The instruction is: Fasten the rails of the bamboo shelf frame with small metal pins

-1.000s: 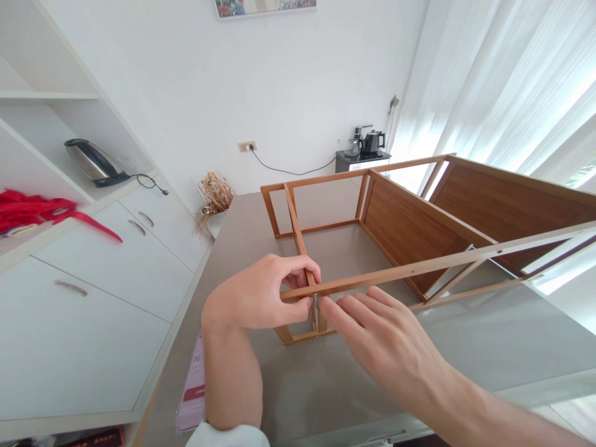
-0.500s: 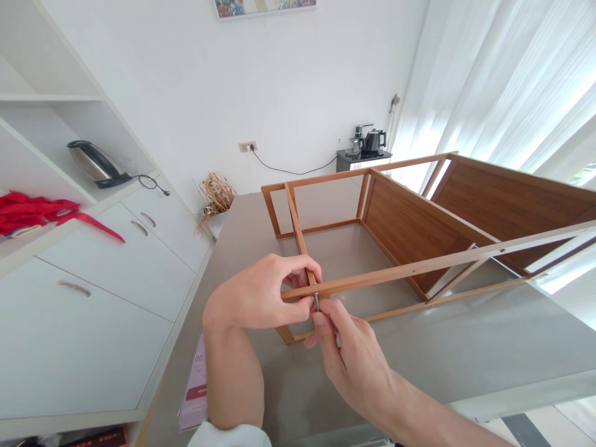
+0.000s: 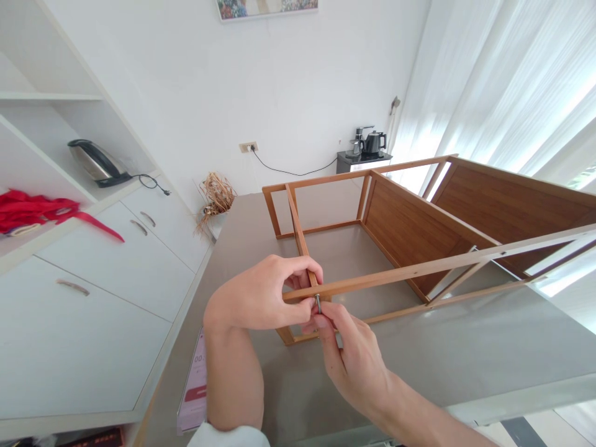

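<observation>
My left hand [image 3: 261,295] is closed around the front wooden rail [image 3: 372,278] of a brown wooden shelf frame, where a crosspiece [image 3: 298,239] meets it. Its thumb is below the rail and its fingers curl over the crosspiece. My right hand [image 3: 351,341] pinches a thin grey metal Allen key [image 3: 318,304] between thumb and forefinger. The key's upper end touches the rail at the joint, close to my left thumb. The pinching fingertips hide its lower end.
The frame, with its slatted wooden panels [image 3: 410,230], lies on a grey table [image 3: 447,335]. A pink box [image 3: 193,388] sits by my left forearm. White cabinets [image 3: 88,310] stand left; dried flowers [image 3: 216,198] and a black kettle [image 3: 374,142] are beyond the table.
My right fingers and the Allen key have shifted very slightly at the joint. My left hand keeps its hold, and the frame stays put.
</observation>
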The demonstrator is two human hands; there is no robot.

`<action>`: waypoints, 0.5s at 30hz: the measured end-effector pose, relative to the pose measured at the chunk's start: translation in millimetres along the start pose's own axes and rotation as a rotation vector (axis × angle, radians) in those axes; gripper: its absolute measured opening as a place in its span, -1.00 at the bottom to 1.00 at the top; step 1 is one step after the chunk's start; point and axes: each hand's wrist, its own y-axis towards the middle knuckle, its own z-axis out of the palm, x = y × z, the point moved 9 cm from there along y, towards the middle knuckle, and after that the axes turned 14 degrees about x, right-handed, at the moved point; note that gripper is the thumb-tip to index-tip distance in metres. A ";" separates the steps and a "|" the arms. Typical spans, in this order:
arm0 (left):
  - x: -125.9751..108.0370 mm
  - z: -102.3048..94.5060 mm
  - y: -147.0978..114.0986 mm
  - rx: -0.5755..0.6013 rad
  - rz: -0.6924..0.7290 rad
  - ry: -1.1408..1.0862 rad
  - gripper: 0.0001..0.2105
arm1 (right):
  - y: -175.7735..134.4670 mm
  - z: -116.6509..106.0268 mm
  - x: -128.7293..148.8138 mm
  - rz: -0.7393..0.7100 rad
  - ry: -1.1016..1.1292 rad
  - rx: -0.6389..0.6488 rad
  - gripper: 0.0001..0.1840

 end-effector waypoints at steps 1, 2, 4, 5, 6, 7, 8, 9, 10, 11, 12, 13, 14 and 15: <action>0.3 -0.1 0.0 -0.002 -0.002 0.001 -0.80 | -0.8 0.0 -0.8 -0.003 -0.012 -0.025 -0.86; 0.3 -0.3 0.0 -0.005 -0.002 0.004 -0.80 | -1.7 0.1 -1.4 -0.005 -0.032 -0.047 -0.86; 0.3 -0.5 0.2 -0.006 0.003 0.006 -0.81 | -2.9 1.2 -1.8 -0.014 -0.052 -0.071 -0.87; 0.6 -0.3 0.3 -0.003 0.003 0.007 -0.81 | -3.0 2.1 -2.1 -0.018 -0.039 -0.072 -0.86; 1.0 -0.2 0.4 0.000 0.002 0.008 -0.81 | -2.9 3.0 -2.7 -0.019 -0.014 -0.068 -0.85; 1.5 -0.2 0.4 0.004 0.000 0.009 -0.81 | -2.7 3.7 -3.4 -0.018 0.010 -0.065 -0.85; 2.0 -0.3 0.4 0.007 -0.003 0.010 -0.81 | -2.6 3.8 -3.6 -0.017 0.019 -0.065 -0.85; 2.3 -0.7 0.4 0.007 -0.006 0.014 -0.81 | -2.6 3.6 -3.4 -0.017 0.011 -0.067 -0.86; 2.4 -1.1 0.3 0.005 -0.007 0.017 -0.81 | -2.7 2.9 -2.9 -0.017 -0.011 -0.071 -0.87; 2.4 -1.4 0.1 0.005 -0.008 0.020 -0.81 | -2.9 2.4 -2.1 -0.022 -0.035 -0.071 -0.88; 2.2 -1.4 0.1 0.007 -0.008 0.020 -0.81 | -3.0 2.0 -0.5 -0.037 -0.054 -0.066 -0.88; 2.0 -1.1 0.1 0.011 -0.007 0.017 -0.80 | -3.1 1.7 1.6 -0.063 -0.062 -0.056 -0.88; 2.0 -0.7 0.1 0.015 -0.007 0.014 -0.80 | -3.1 1.4 4.2 -0.094 -0.059 -0.039 -0.87; 2.0 -0.2 0.1 0.018 -0.008 0.013 -0.80 | -3.1 0.5 7.1 -0.129 -0.055 -0.022 -0.86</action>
